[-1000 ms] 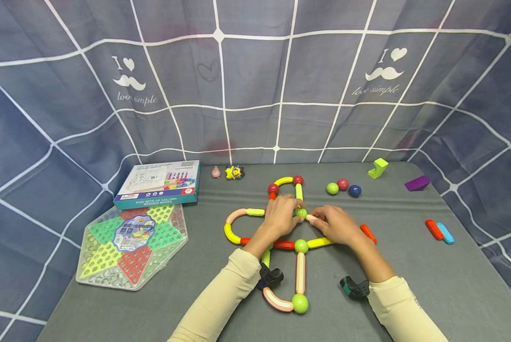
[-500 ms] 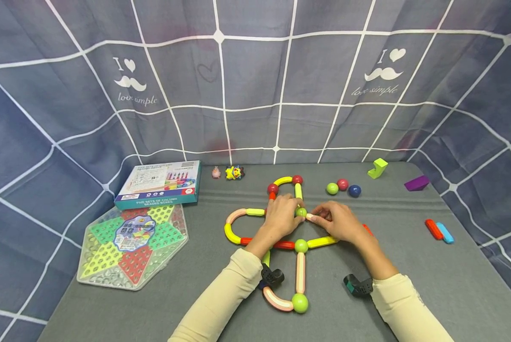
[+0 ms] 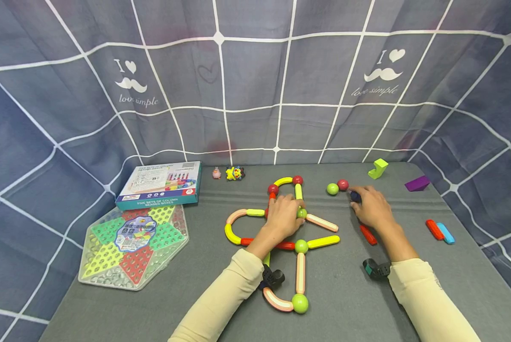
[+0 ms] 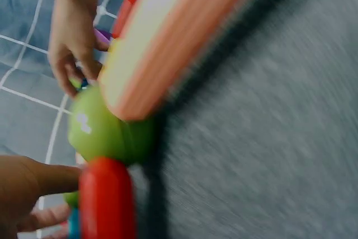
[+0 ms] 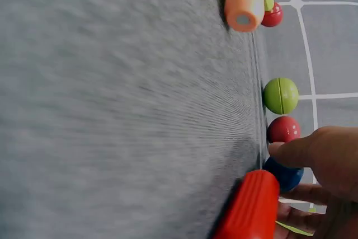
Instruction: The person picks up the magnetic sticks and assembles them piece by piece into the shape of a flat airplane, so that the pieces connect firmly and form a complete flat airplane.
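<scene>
My left hand (image 3: 283, 216) pinches a green ball (image 3: 302, 212) in a joined figure of magnetic rods and balls; in the left wrist view its thumb and fingers lie on either side of that ball. From the ball a straight peach rod (image 3: 322, 223) slants out to the right. Below it, a yellow rod (image 3: 323, 242) extends from another green ball (image 3: 301, 246). At the right, my right hand (image 3: 373, 206) has thumb and fingers around a dark blue ball (image 5: 284, 173), which sits beside a red ball (image 5: 283, 130) and a loose green ball (image 5: 281, 95).
A loose red rod (image 3: 368, 234) lies beneath the right hand. Farther right are a red rod (image 3: 434, 229), a blue rod (image 3: 445, 233), a purple wedge (image 3: 417, 184) and a green block (image 3: 378, 168). A box (image 3: 159, 185) and a star-patterned game board (image 3: 95, 273) occupy the left.
My right hand has let go of the peach rod, which now stays at the green ball, and has moved right and away to the blue ball. The left hand has stayed in place.
</scene>
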A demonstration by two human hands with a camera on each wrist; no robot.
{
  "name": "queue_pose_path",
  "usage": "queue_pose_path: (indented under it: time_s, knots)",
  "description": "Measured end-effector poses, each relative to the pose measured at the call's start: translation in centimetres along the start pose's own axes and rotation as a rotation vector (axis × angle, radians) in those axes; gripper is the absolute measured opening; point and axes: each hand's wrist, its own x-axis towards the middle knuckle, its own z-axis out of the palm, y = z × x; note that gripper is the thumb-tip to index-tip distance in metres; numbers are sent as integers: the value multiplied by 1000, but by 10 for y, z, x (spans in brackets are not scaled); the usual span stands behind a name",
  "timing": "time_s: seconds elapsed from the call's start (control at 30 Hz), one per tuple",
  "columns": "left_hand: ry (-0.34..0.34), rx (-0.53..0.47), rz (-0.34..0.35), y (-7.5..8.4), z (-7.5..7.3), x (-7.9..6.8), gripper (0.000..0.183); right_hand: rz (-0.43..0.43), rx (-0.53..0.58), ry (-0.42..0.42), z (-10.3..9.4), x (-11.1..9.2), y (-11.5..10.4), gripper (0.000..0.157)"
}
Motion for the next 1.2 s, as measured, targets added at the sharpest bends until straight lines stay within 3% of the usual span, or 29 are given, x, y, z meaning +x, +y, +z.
queue_pose_path:
  time_s: [0.17, 0.33, 0.5, 0.7, 0.97, 1.2]
  knots:
    - [-5, 5, 29, 6, -5, 1, 37, -57, -9, 78, 3, -14, -2, 39]
    - [17, -16, 99, 10, -5, 4, 31, -123, 65, 159, 6, -32, -10, 37]
    - [2, -2, 126, 6, 2, 6, 27, -168, 160, 140, 8, -55, -17, 37]
    - [-41, 64, 145, 2, 12, 8, 22, -178, 154, 98, 10, -73, -17, 37]
    - [-6, 32, 167, 2, 15, 10, 19, -238, 183, 112, 12, -76, -14, 34]
    - [-2, -22, 168, 5, 15, 10, 21, -221, 180, 91, 12, -74, -14, 39]
